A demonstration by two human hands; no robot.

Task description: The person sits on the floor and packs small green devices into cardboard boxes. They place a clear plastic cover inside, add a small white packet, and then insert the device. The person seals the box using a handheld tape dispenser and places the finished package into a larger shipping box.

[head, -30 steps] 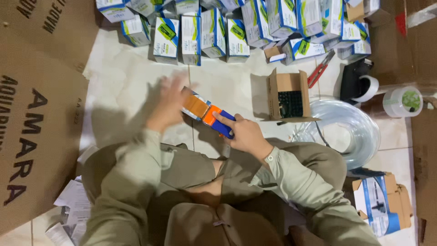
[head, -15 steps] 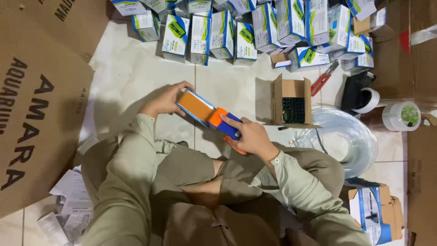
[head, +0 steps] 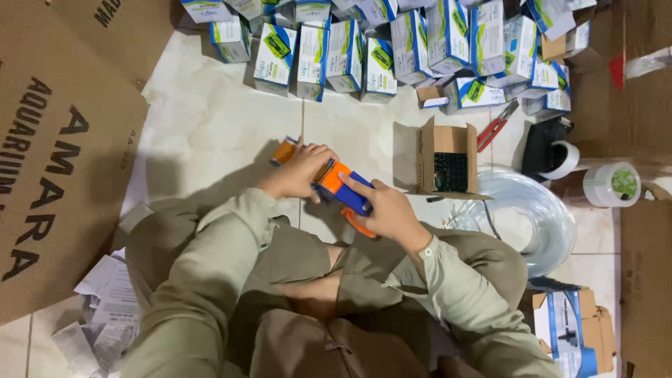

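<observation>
Head view
Left hand [head: 299,171]: fingers curled over the orange end of the box [head: 329,183], gripping it from above; palm down.
Right hand [head: 383,210]: wrapped round the blue end of the same box, fingers on top, thumb hidden beneath.
Box: long, orange and blue, held between both hands just above the floor [head: 210,126], tilted so the orange end points up-left; it sits in front of the person's knees.
Sleeves: pale olive, both forearms reaching forward from the lower edge.
Open carton [head: 448,157]: brown cardboard, flaps out, dark contents inside; on the floor just right of the hands, apart from them.
Stacked boxes [head: 392,49]: many white, blue and green packages in rows along the top, well apart from the hands.
Cutter [head: 497,126]: red handle, lying between the carton and the stacked boxes.
Tape rolls [head: 614,183]: one with a green core at the right, beside a black dispenser [head: 542,143] with a white roll.
Tubing [head: 539,217]: clear coil on the floor, right of the carton.
Cardboard sheet [head: 56,154]: large, flat, printed, at the left.
Papers [head: 98,308]: crumpled leaflets at lower left.
</observation>
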